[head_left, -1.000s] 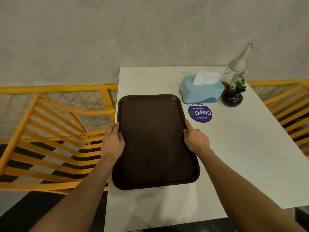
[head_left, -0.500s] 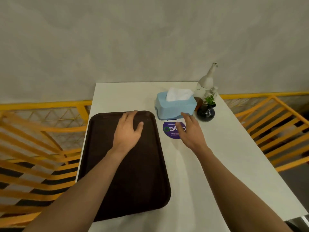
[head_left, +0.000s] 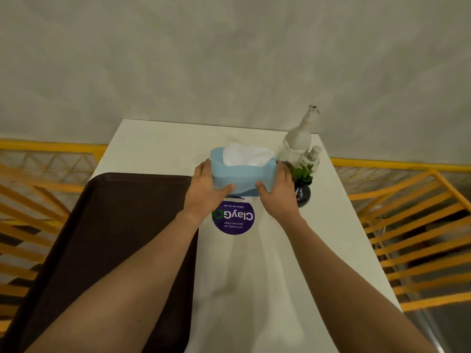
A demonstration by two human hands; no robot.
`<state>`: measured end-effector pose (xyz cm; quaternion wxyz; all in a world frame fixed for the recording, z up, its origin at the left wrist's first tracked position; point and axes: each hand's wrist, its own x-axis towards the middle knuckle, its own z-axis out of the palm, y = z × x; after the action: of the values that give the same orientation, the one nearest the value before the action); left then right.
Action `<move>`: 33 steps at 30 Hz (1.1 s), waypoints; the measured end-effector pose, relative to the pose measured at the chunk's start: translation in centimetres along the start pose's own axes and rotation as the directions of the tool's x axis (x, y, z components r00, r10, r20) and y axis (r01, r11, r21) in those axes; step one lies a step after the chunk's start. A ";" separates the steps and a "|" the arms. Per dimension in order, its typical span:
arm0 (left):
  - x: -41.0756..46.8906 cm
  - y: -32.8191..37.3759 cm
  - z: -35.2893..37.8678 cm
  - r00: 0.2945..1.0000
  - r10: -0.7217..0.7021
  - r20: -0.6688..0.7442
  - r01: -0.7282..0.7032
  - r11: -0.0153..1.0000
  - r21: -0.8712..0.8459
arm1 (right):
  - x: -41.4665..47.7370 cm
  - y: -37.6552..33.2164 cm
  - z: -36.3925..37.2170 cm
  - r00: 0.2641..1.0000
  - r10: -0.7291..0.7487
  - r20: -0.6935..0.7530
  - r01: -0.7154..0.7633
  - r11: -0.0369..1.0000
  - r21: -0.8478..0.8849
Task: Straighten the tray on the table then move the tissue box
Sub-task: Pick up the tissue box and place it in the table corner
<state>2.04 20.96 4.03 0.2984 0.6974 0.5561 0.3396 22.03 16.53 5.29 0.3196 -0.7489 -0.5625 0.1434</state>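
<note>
Tissue box (head_left: 243, 178) sits toward the far end of the table (head_left: 254, 276), just past the purple sticker (head_left: 233, 218) & right beside the little plant pot (head_left: 302, 192). Both hands are on it now — left hand (head_left: 206, 190) wrapped round its left end, right hand (head_left: 276, 191) round its right end, thumbs pressed on the near face. So a two-handed clamp, fingers curled behind where I can't see them.

What's changed: a sec ago both hands were on the tray (head_left: 114, 238), one each side; half a sec ago they'd let go and were travelling fwd, open. Now the tray lies alone on the left side of the table, long edge looking roughly parallel w/ the table edge. I'd say the straightening part is done and the box move is just starting — box doesn't look lifted yet, though its base is partly behind the thumbs so can't be sure.

Hard to make out: the tray's near end is cut off by the frame & covered by the left forearm, so full alignment can't be checked. Bottle (head_left: 298, 141) stands behind the plant, close to the right knuckles — could get nudged. Where the box is meant to go isn't shown.
</note>
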 end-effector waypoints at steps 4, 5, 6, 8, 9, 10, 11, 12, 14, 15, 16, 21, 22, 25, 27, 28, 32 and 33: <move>1.4 -0.1 0.6 0.999 -0.035 0.009 0.035 0.999 -0.010 | 0.5 0.4 1.3 1.000 0.013 0.020 -0.014 1.000 0.028; 1.7 -0.3 0.7 0.999 -0.044 0.014 0.044 0.999 -0.022 | 0.5 0.4 1.6 1.000 0.024 0.010 -0.024 1.000 0.017; 2.0 -0.4 0.8 0.998 -0.052 0.021 0.052 0.998 -0.042 | 0.6 0.4 1.9 0.999 0.033 -0.002 -0.033 0.999 0.006; 2.3 -0.7 0.9 0.999 -0.045 0.029 0.047 0.996 -0.070 | 0.7 0.3 2.3 0.999 0.039 -0.027 -0.039 0.999 0.001; 2.4 -0.9 1.0 0.999 -0.034 0.025 0.036 0.997 -0.069 | 0.9 0.3 2.6 0.999 0.036 -0.034 -0.036 0.999 0.001; 2.6 -1.0 1.0 0.999 -0.027 0.018 0.028 0.998 -0.063 | 1.1 0.4 2.8 0.999 0.036 -0.037 -0.036 0.999 0.001; 2.7 -1.2 1.0 1.000 -0.026 0.013 0.027 0.998 -0.051 | 1.2 0.4 3.1 0.998 0.041 -0.036 -0.041 0.999 0.006; 2.9 -1.3 0.9 0.999 -0.032 0.010 0.032 0.999 -0.036 | 1.3 0.4 3.3 0.998 0.048 -0.035 -0.048 0.999 0.016; 3.5 -1.6 0.7 0.999 -0.050 0.007 0.050 0.999 -0.011 | 1.6 0.5 3.7 0.998 0.053 -0.034 -0.052 0.998 0.038; 3.8 -1.7 0.5 0.998 -0.060 0.006 0.060 0.998 -0.005 | 1.8 0.5 3.9 0.998 0.053 -0.032 -0.052 0.998 0.043; 4.2 -1.9 0.5 0.998 -0.065 0.007 0.065 0.998 0.003 | 2.0 0.6 4.1 0.998 0.057 -0.030 -0.056 0.997 0.046; 6.3 -2.4 -0.2 0.997 -0.069 0.029 0.067 0.997 0.043 | 3.8 0.3 5.0 0.997 0.080 -0.006 -0.079 0.994 0.073; 6.7 -2.4 -0.3 0.997 -0.071 0.033 0.070 0.997 0.044 | 4.2 0.2 5.2 0.997 0.080 0.000 -0.080 0.993 0.085; 7.9 -2.5 -0.8 0.997 -0.072 0.029 0.070 0.996 0.058 | 5.5 -0.1 5.6 0.996 0.086 0.023 -0.088 0.989 0.118; 8.6 -2.6 -1.3 0.997 -0.074 0.037 0.072 0.995 0.068 | 6.6 -0.3 5.8 0.995 0.086 0.044 -0.091 0.987 0.135; 9.0 -2.7 -1.5 0.996 -0.079 0.044 0.076 0.995 0.070 | 7.2 -0.4 5.9 0.995 0.084 0.055 -0.090 0.988 0.125; 10.1 -3.7 -3.0 0.991 -0.117 0.062 0.113 0.991 0.065 | 9.5 -1.3 6.3 0.992 0.042 0.116 -0.054 0.993 0.101; 10.4 -4.1 -3.5 0.990 -0.126 0.060 0.123 0.991 0.059 | 9.9 -1.7 6.5 0.992 0.025 0.127 -0.042 0.990 0.132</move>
<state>-1.54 32.07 4.31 0.3173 0.6798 0.5979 0.2823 20.23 28.08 2.87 0.3311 -0.7246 -0.5577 0.2330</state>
